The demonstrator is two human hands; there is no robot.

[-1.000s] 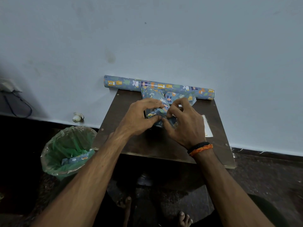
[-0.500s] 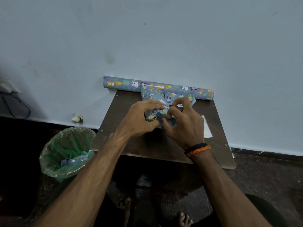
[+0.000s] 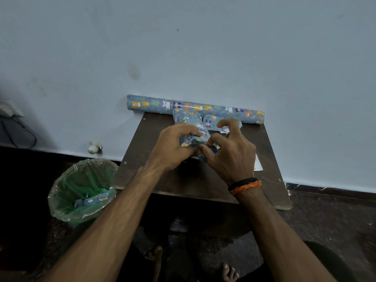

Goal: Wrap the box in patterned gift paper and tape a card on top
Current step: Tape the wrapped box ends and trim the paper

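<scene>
Blue animal-print gift paper [image 3: 194,137] is folded over a box at the middle of a dark wooden table [image 3: 154,176], pinched by the curled fingers of a person's left hand [image 3: 173,149] and right hand [image 3: 230,153]. A paper roll [image 3: 154,103] lies along the wall behind, a white card [image 3: 258,165] beside the right hand.

Brown table [image 3: 154,180]: stood against a pale blue wall [image 3: 203,47]. Bin [image 3: 81,192]: lined with a green bag, stood on the dark floor left of the table. Small white object [image 3: 94,147]: lay at the wall's base, left of the table. Cable [image 3: 22,133]: hung far left of the table.
</scene>
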